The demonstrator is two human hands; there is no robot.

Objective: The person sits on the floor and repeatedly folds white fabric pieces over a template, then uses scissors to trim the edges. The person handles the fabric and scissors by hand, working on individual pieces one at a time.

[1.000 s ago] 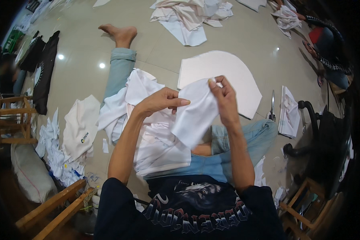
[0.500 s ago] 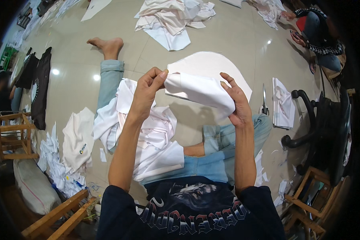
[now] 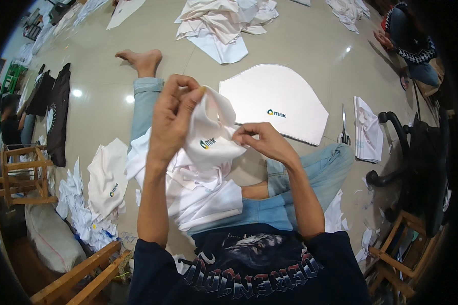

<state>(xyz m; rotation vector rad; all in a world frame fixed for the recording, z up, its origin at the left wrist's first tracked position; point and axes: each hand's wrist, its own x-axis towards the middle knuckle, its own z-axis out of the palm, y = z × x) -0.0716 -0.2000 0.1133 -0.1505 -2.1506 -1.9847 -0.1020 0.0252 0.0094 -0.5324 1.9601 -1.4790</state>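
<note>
A white fabric piece (image 3: 208, 122) with a small printed logo is held up in front of me. My left hand (image 3: 174, 114) pinches its top, with the cloth hanging in folds below. Lower down, my right hand (image 3: 263, 143) has its fingers closed on the cloth's right edge. Beyond the hands, a white cut panel (image 3: 264, 89) with a curved top and a similar logo lies flat on the floor. Crumpled white cloth (image 3: 208, 201) covers part of my lap and left leg.
Scissors (image 3: 345, 124) and folded white cloth (image 3: 366, 129) lie at right, beside a black chair base (image 3: 392, 147). More fabric heaps (image 3: 224, 25) sit ahead. Cloth scraps (image 3: 79, 208) and a wooden stool (image 3: 25, 170) are at left. Another person (image 3: 414, 51) sits far right.
The held fabric has moved left, off the flat panel, and its logo now shows. My right hand has come inward and down from a spread grip; the panel's logo is uncovered.
</note>
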